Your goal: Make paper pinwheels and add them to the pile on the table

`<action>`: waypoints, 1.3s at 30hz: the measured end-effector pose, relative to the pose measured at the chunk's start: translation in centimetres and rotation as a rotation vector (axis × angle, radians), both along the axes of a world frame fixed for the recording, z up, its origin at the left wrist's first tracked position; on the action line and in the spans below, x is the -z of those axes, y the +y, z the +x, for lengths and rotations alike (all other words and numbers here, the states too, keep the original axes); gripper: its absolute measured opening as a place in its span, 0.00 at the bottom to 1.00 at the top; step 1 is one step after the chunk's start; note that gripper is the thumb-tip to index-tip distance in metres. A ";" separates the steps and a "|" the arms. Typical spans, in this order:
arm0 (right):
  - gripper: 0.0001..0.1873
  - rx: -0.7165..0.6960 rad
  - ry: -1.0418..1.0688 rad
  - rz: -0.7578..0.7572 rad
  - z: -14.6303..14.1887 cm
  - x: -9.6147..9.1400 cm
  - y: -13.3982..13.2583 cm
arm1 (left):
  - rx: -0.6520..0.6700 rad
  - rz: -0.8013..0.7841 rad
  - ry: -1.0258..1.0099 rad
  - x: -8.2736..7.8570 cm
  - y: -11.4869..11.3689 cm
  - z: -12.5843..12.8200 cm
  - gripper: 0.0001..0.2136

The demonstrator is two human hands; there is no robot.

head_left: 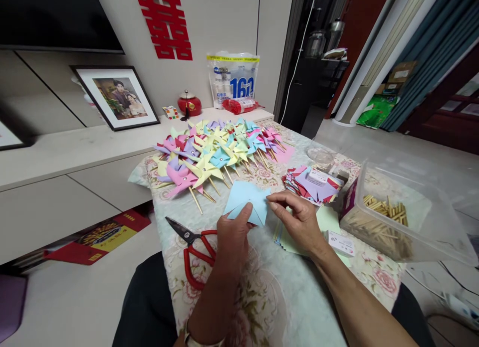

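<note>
A light-blue square of paper (243, 192) with cuts running in from its corners is held up over the table. My left hand (235, 235) grips its near edge, thumb pressed on top close to the middle. At the paper's right corner, the thumb and fingertips of my right hand (297, 217) are pinched together on the edge. Scissors with red handles (196, 245) lie partly spread, left of my left hand. Beyond the paper, finished paper pinwheels (213, 152) on wooden sticks are piled in several colours.
To the right are cut coloured papers (312, 187), a stack of pale-green sheets (295, 240), a small white box (341, 243) and a clear plastic bin (374, 232) of short wooden sticks. A floral tablecloth (269, 297) covers the table. Behind stands a white cabinet (48, 152).
</note>
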State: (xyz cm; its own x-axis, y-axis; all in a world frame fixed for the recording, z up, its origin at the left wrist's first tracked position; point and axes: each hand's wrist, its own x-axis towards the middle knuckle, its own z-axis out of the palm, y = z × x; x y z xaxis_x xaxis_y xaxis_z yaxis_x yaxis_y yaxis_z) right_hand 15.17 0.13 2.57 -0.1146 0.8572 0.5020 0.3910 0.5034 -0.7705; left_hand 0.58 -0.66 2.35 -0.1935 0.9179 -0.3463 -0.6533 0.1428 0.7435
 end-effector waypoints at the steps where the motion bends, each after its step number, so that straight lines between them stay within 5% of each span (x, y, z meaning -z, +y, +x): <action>1: 0.06 -0.006 -0.010 0.011 0.0 0.0 0.0 | -0.002 0.005 -0.001 0.0 0.0 0.0 0.15; 14: 0.10 -0.189 -0.137 0.131 -0.4 0.4 0.3 | -0.010 0.003 0.010 0.1 0.3 0.0 0.12; 21: 0.09 -0.114 -0.157 0.151 -0.2 0.7 0.5 | -0.009 -0.004 0.067 0.1 0.1 -0.2 0.10; 39: 0.14 -0.249 -0.355 0.241 -0.6 0.3 0.2 | 0.014 0.008 0.039 0.3 0.2 -0.1 0.09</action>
State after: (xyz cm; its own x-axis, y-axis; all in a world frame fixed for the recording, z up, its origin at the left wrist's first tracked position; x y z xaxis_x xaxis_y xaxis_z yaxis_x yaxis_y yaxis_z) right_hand 14.60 0.34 2.28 -0.5011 0.6466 0.5752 0.4537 0.7622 -0.4617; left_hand 0.48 -0.47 2.01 -0.1941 0.9233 -0.3315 -0.6221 0.1455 0.7693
